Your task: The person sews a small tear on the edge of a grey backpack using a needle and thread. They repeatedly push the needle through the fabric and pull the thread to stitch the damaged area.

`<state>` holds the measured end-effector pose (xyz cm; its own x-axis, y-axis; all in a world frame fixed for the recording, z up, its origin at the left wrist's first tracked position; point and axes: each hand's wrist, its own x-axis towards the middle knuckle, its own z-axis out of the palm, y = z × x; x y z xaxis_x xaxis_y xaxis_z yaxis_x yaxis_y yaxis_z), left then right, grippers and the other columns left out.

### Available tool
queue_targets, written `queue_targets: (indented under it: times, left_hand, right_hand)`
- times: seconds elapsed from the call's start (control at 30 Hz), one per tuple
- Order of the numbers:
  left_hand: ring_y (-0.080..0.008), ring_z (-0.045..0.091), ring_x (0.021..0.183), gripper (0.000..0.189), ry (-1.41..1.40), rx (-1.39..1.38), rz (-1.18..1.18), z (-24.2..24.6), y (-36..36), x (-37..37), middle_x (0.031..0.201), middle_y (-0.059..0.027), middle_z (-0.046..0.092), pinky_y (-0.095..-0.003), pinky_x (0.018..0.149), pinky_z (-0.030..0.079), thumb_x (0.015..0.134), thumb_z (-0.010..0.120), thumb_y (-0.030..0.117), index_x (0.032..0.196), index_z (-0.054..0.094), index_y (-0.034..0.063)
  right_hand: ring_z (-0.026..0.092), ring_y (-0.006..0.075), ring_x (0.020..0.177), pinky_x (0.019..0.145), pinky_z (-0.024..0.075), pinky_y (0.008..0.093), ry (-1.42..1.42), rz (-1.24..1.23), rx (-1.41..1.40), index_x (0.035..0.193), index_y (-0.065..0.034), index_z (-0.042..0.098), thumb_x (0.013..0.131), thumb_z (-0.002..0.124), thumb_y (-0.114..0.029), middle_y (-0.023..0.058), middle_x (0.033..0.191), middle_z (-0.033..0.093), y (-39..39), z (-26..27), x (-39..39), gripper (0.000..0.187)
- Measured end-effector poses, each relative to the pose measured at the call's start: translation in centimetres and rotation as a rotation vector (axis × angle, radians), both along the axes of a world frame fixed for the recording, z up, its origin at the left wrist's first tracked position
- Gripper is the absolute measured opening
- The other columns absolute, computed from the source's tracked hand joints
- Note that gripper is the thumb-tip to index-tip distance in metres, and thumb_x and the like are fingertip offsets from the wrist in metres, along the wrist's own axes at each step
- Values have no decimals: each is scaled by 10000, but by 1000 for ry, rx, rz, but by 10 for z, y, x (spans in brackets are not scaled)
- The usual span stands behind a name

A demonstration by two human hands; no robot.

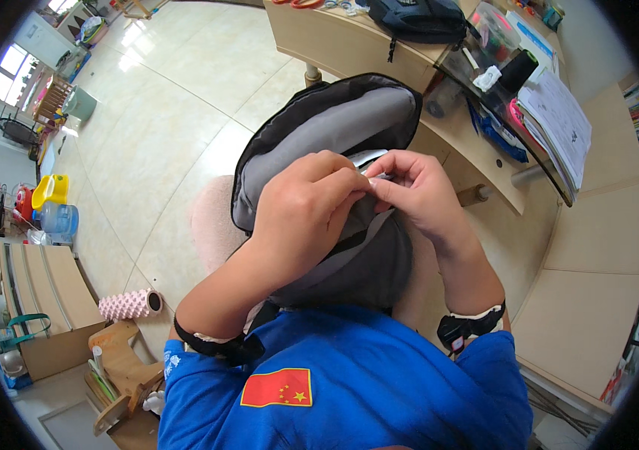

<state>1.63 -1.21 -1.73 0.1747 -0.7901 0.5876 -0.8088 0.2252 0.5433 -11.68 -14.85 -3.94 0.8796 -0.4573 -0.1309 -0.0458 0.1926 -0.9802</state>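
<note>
An unzipped backpack [331, 118] with a grey lining rests on my lap, its flap folded back away from me. Over its opening my left hand [311, 214] and my right hand [415, 188] meet, thumbs and fingertips pinched together. Between them shows a small shiny, whitish item [369, 159], mostly covered by the fingers; its kind is not clear. My left fingers hide part of the pinch. Dark straps are wrapped around both of my forearms near the elbows.
A wooden desk [347, 42] ahead holds a dark bag [418, 19]. At right, a glass shelf [513, 132] carries papers [558, 121] and a black cylinder [519, 70]. A pink foam roller [128, 304] lies on the tiled floor at left, near a wooden cabinet [55, 292].
</note>
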Motion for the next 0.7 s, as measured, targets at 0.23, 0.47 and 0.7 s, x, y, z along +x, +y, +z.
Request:
queue_targets:
  times: [0.23,0.47,0.7]
  left_hand:
    - [-313,637,787,120,25,51,86,-15,7,0,884,-127,625,-369,672,519,757,661,-28,850,627,39]
    - [-328,627,781,98,82,76,196,-47,23,2,881,-122,602,-392,649,514,800,638,44,886,593,60]
    - [-353,600,834,105,183,5,179,-80,22,-1,868,-149,584,-419,704,496,811,650,98,889,588,63]
  right_hand:
    - [620,58,680,607,484,206,-14,-142,-219,907,2,675,843,694,-64,19,765,676,17,-21,8,94]
    - [641,100,684,632,497,247,-12,-227,-476,864,1,679,791,691,-19,67,765,686,36,-46,26,77]
    - [619,103,714,662,494,267,-39,-170,-522,847,20,662,794,701,-39,56,753,671,27,-64,20,89]
